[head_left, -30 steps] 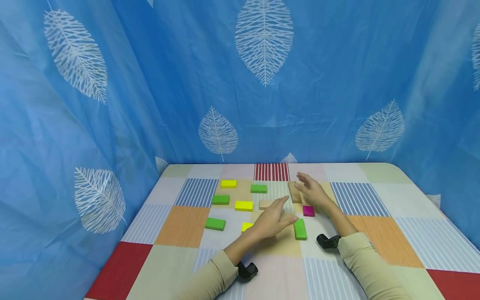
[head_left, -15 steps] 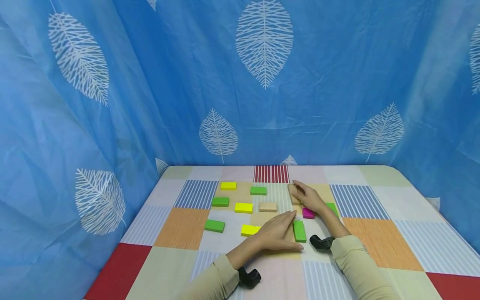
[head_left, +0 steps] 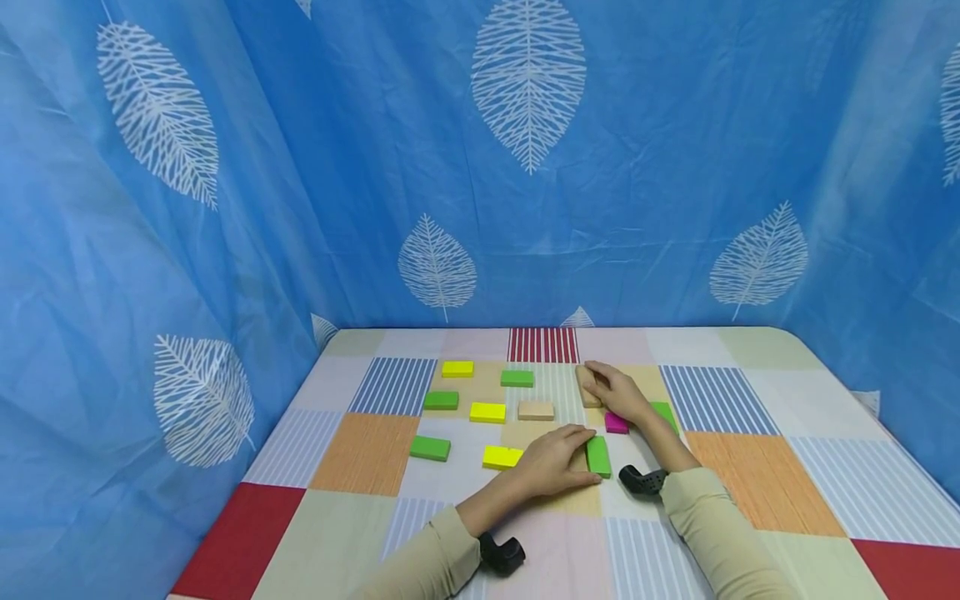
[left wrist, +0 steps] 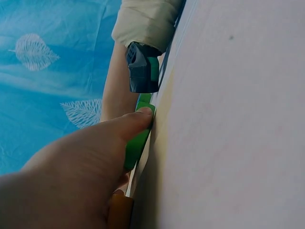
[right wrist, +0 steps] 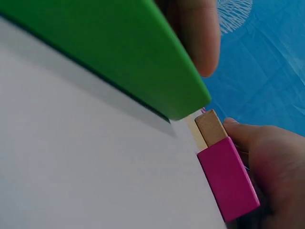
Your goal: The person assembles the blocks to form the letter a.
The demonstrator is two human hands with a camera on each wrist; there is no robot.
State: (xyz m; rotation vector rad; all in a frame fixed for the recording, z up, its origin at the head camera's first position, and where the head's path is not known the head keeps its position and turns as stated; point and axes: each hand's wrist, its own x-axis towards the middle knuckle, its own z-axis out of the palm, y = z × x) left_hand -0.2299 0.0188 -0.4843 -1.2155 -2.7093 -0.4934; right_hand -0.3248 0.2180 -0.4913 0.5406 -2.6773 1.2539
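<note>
In the head view my left hand point(head_left: 551, 462) is at the middle of the table, its thumb and fingers pinching a green block point(head_left: 598, 457) at its two ends. The left wrist view has the thumb on the edge of this green block point(left wrist: 138, 143). Farther back, my right hand point(head_left: 621, 393) grips a long wooden block point(head_left: 587, 385), finger at the far end, thumb at the side. Close by that hand lies a magenta block point(head_left: 617, 423); in the right wrist view the magenta block point(right wrist: 228, 179) stands in front of the wooden block point(right wrist: 210, 128).
Left of the hands lie several green and yellow blocks, among them a yellow block point(head_left: 487, 412) and a green block point(head_left: 430, 448). A short wooden block point(head_left: 536, 411) sits between the hands. Another green block point(head_left: 664, 415) is partly behind the right forearm. Blue curtains point(head_left: 525, 208) enclose the patchwork-covered table point(head_left: 375, 517).
My right hand came down and left onto the long wooden block. My left hand lowered toward the right, and its thumb and fingers drew together onto the green block.
</note>
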